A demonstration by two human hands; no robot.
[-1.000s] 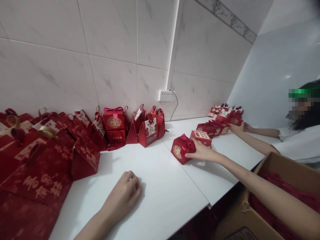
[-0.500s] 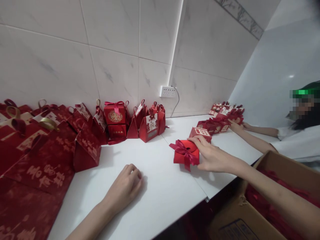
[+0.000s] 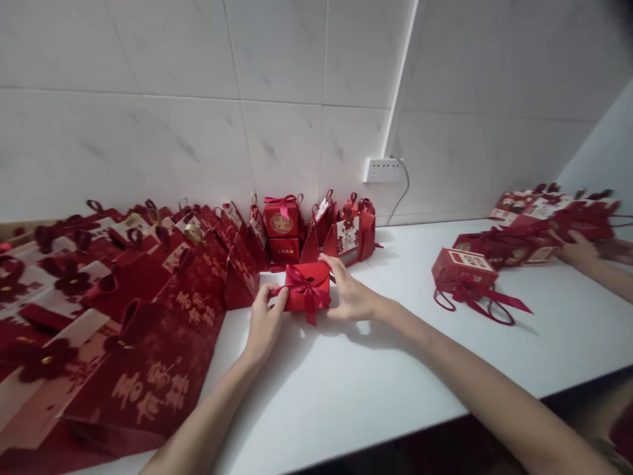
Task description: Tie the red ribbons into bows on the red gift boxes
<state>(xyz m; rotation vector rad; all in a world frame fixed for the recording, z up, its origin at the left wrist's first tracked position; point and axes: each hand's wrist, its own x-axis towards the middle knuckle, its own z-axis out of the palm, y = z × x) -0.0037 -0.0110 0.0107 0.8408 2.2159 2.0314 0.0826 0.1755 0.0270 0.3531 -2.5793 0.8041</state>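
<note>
A small bright red gift box [image 3: 295,300] with a dark pink ribbon bow [image 3: 305,286] is between my two hands, over the white table. My left hand [image 3: 264,316] is closed at its left side, thumb and fingers at the box edge where a ribbon end reaches; exactly which of the two it pinches is hard to tell. My right hand [image 3: 353,293] grips the right side, fingers at the top back edge and thumb low in front. Just behind the box stand two stacked red boxes [image 3: 281,227] and a peaked red gift box [image 3: 349,237].
Many peaked red gift boxes [image 3: 163,369] crowd the left of the table [image 3: 316,389]. At right lies a red box with cord and ribbon [image 3: 462,267]. Beyond it, another person's hand [image 3: 578,251] touches a row of red boxes [image 3: 494,244]. A socket strip [image 3: 383,170] is on the wall.
My right hand has brought the red gift box left, away from the other box on the right. My left hand has moved forward to its left side. The view has turned left.
</note>
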